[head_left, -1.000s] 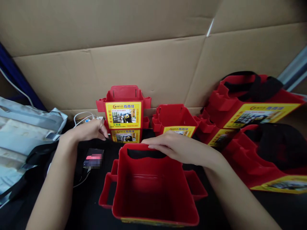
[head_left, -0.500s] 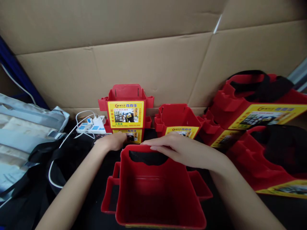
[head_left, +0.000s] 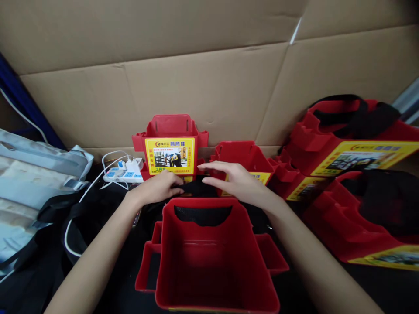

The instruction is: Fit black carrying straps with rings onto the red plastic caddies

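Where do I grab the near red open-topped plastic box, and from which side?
Take the red open-topped plastic box by its left side pocket and right side pocket, from straight above: it stands upright and the pockets jut out as open ledges fingers can hook. The far wall is busy: left hand pinches the black webbing strap there, right hand open above it.

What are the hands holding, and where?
The left hand grips the black strap by its left end, behind the red box. The right hand is open above the strap, holding nothing.
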A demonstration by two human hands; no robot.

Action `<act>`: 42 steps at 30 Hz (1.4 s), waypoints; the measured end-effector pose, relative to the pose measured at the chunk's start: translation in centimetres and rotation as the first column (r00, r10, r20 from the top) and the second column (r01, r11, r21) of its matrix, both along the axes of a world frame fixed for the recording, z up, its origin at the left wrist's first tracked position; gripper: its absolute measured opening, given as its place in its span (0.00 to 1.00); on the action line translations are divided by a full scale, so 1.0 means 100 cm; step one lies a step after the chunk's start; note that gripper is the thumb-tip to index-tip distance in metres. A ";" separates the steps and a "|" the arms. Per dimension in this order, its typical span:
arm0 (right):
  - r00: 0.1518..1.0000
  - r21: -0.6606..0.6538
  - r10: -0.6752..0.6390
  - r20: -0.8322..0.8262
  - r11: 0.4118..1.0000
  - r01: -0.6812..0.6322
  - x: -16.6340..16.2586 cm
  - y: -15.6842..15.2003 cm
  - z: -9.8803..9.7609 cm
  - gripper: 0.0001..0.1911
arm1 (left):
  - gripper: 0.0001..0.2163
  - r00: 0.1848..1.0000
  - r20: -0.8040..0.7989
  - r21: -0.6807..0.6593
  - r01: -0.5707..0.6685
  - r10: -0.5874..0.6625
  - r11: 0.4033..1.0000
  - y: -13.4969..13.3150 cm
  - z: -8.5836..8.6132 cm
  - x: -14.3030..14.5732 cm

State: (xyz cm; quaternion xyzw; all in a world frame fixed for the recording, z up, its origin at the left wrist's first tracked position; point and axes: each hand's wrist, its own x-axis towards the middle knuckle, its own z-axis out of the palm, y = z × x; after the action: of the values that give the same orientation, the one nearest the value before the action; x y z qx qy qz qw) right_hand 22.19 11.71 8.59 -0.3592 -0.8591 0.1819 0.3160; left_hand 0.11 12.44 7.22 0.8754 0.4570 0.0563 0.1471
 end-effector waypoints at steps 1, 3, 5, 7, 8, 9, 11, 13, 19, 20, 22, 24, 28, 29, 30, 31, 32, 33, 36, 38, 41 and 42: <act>1.000 0.011 0.000 -0.011 1.000 0.000 -0.001 0.004 -0.004 0.19 | 0.09 0.995 0.072 0.073 0.058 -0.063 0.996 -0.001 0.003 0.001; 0.999 -0.008 0.033 -0.027 0.999 -0.033 -0.005 0.009 -0.011 0.19 | 0.09 0.963 0.201 0.218 0.135 -0.180 0.967 -0.003 0.006 0.008; 0.999 -0.051 0.043 -0.027 0.998 -0.045 -0.008 0.009 -0.014 0.15 | 0.08 0.938 0.272 0.283 0.135 -0.214 0.950 -0.005 0.005 0.015; 1.000 -0.039 0.001 0.014 0.999 -0.001 -0.007 0.009 -0.011 0.11 | 0.08 0.936 0.302 0.270 0.096 -0.179 0.958 -0.006 0.003 0.020; 0.999 -0.007 -0.040 0.033 0.999 0.041 -0.003 0.009 -0.008 0.10 | 0.07 0.940 0.304 0.242 0.084 -0.157 0.967 -0.006 0.002 0.019; 0.995 0.037 -0.096 0.039 0.995 0.095 0.003 0.009 -0.004 0.09 | 0.07 0.946 0.292 0.197 0.082 -0.138 0.977 -0.005 0.002 0.016; 0.965 0.155 -0.260 -0.006 0.954 0.258 0.024 0.011 0.006 0.10 | 0.08 0.962 0.256 0.070 0.082 -0.097 0.994 -0.001 0.003 0.001; 0.887 0.247 -0.454 -0.087 0.852 0.461 0.054 0.015 0.016 0.12 | 0.11 0.970 0.238 -0.098 0.081 -0.055 0.992 0.003 0.006 -0.021; 0.639 0.165 -0.751 -0.164 0.618 0.769 0.127 0.022 0.028 0.18 | 0.17 0.973 0.227 -0.359 0.047 0.038 0.932 0.005 0.020 -0.074; 0.632 0.167 -0.758 -0.161 0.610 0.775 0.130 0.021 0.028 0.18 | 0.16 0.976 0.213 -0.366 0.042 0.039 0.930 0.004 0.021 -0.077; 0.628 0.192 -0.764 -0.147 0.601 0.776 0.129 0.019 0.027 0.20 | 0.16 0.982 0.182 -0.364 0.018 0.052 0.931 0.004 0.023 -0.079; 0.632 0.238 -0.764 -0.128 0.595 0.768 0.122 0.017 0.028 0.19 | 0.14 0.991 0.123 -0.324 -0.010 0.053 0.946 0.004 0.024 -0.080; 0.760 0.304 -0.649 0.017 0.728 0.615 0.098 0.014 0.026 0.15 | 0.15 0.998 0.056 -0.133 -0.021 0.029 0.991 -0.001 0.030 -0.071; 0.809 0.288 -0.585 0.060 0.786 0.546 0.090 0.014 0.025 0.14 | 0.17 0.997 0.073 -0.076 -0.034 0.039 0.997 -0.003 0.032 -0.066; 0.854 0.263 -0.511 0.098 0.841 0.473 0.082 0.013 0.023 0.14 | 0.18 0.994 0.094 -0.029 -0.044 0.047 0.999 -0.006 0.033 -0.059; 0.887 0.236 -0.445 0.125 0.881 0.409 0.072 0.013 0.021 0.13 | 0.18 0.993 0.110 -0.001 -0.041 0.041 0.999 -0.008 0.034 -0.051; 0.909 0.212 -0.389 0.147 0.910 0.355 0.063 0.012 0.019 0.13 | 0.18 0.992 0.121 0.007 -0.020 0.019 1.000 -0.011 0.035 -0.044; 0.923 0.192 -0.349 0.159 0.929 0.318 0.054 0.010 0.018 0.12 | 0.18 0.991 0.133 0.004 0.009 -0.010 1.000 -0.013 0.035 -0.037; 0.954 0.158 -0.254 0.157 0.960 0.230 0.032 0.001 0.016 0.12 | 0.15 0.977 0.202 -0.051 0.076 -0.064 0.996 -0.017 0.037 -0.030; 0.983 0.138 -0.117 0.144 0.986 0.097 0.021 -0.009 0.018 0.14 | 0.14 0.965 0.254 -0.138 0.098 -0.061 0.986 -0.020 0.040 -0.036; 0.975 0.098 0.119 0.187 0.986 -0.139 0.009 -0.022 0.020 0.16 | 0.15 0.963 0.242 -0.346 0.203 -0.122 0.916 -0.027 0.048 -0.049; 0.962 0.095 0.150 0.227 0.980 -0.175 0.007 -0.025 0.020 0.15 | 0.16 0.963 0.221 -0.407 0.235 -0.155 0.883 -0.028 0.049 -0.052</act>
State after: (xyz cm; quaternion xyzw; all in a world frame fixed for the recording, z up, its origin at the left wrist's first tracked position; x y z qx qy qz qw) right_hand 22.88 9.23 10.56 -0.2867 -0.9242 0.1171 0.2236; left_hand -5.04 9.63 12.12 0.8542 0.3521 0.0190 0.3821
